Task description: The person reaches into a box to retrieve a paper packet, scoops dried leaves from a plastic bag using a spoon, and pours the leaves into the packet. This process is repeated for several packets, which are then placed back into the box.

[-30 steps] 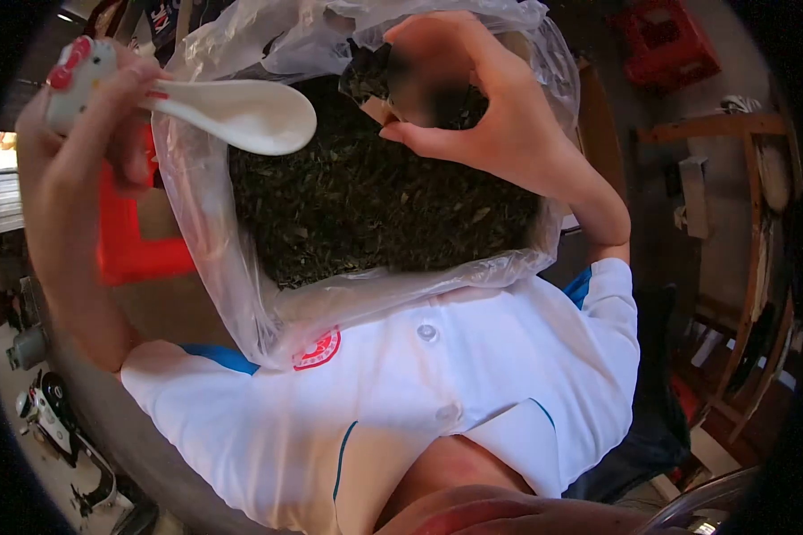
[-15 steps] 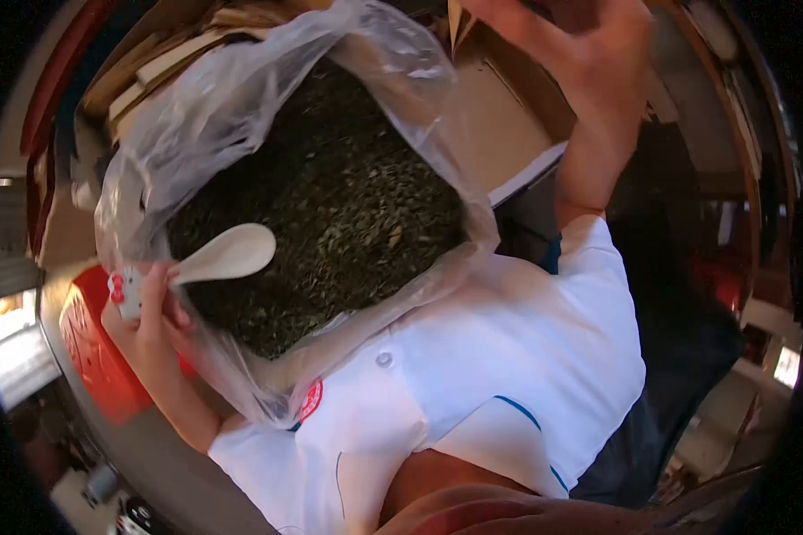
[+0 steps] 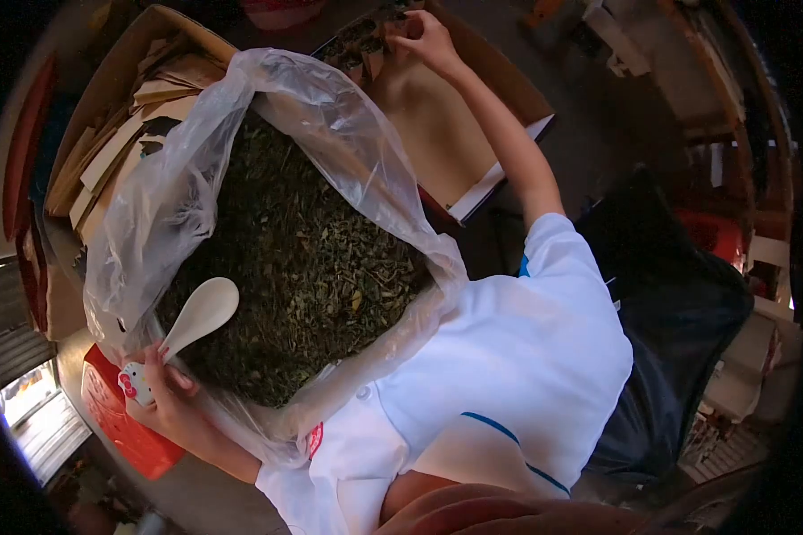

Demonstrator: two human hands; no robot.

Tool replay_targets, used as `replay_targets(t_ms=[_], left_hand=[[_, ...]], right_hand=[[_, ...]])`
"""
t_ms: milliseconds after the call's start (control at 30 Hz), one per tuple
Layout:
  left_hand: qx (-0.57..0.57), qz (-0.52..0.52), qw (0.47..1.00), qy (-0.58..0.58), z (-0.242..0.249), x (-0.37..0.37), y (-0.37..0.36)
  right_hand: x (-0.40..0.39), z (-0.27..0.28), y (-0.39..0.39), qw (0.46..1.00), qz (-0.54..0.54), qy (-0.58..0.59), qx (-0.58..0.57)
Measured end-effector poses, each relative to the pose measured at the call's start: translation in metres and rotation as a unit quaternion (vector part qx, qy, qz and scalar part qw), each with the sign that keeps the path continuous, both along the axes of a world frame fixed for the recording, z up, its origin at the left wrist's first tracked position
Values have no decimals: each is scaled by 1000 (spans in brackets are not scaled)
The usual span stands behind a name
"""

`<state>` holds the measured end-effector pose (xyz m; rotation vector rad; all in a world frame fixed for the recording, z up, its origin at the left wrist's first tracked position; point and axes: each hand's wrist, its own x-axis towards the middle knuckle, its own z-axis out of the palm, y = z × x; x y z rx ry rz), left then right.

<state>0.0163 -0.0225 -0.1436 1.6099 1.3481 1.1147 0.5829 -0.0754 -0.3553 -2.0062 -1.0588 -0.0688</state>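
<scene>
My left hand (image 3: 171,415) closes on 1 white, oval-bowled spoon (image 3: 207,312) above dark dried leaves (image 3: 303,267), at the clear plastic bag's (image 3: 330,107) near-left edge. My right hand (image 3: 435,46), fingers half open, reaches small brown packets (image 3: 372,64) at the shallow cardboard box's (image 3: 451,143) far edge; I cannot tell whether it grips 1. A knock could tip packets. The farthest are dim.

Left hand (image 3: 162,392): grips white spoon (image 3: 207,310) over dried leaves (image 3: 312,267)
Plastic bag (image 3: 352,152): open around the leaves
Right hand (image 3: 433,45): at small packets (image 3: 370,61), far end of cardboard tray (image 3: 446,147)
</scene>
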Motion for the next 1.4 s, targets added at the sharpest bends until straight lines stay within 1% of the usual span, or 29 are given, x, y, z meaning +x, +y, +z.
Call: replay_targets(t_ms=[67, 167, 267, 367, 467, 567, 667, 767, 867, 967, 1067, 1100, 1267, 1400], left_hand=[[-9, -9, 1000, -4, -2, -6, 2], [-12, -9, 1000, 11, 3, -1, -2], [-11, 9, 1000, 28, 10, 10, -8], [-6, 10, 999, 32, 13, 13, -9], [1, 11, 1000, 27, 10, 11, -6], [-13, 10, 1000, 13, 7, 5, -4], [-18, 21, 999, 19, 1, 0, -2], [-17, 22, 1000, 11, 4, 4, -4], [1, 13, 1000, 17, 1, 3, -4], [-6, 9, 1000, 10, 2, 6, -4], [-18, 6, 1000, 17, 3, 2, -4], [-13, 5, 1000, 21, -13, -13, -2], [-8, 13, 1000, 20, -13, -8, -3], [-24, 0, 1000, 12, -13, -12, -1]], right_hand=[[2, -15, 3, 1000, -6, -14, -8], [10, -36, 9, 998, -1, -62, 22], [18, -49, 12, 997, -11, -80, 18], [25, -54, 14, 1000, 11, -28, 8], [24, -59, 17, 1000, 9, -24, 1], [25, -61, 18, 999, 29, -15, 20], [16, -66, 16, 993, -29, -114, -18], [31, -88, 19, 994, 8, -105, -9], [26, -85, 12, 993, 18, -30, -112], [21, -83, 12, 994, 27, 9, -103], [16, -76, 14, 994, 32, 9, -106], [-3, -92, 14, 994, 33, 5, -108], [-6, -82, 14, 990, 40, 2, -135], [-9, -82, 7, 990, 46, -42, -125]])
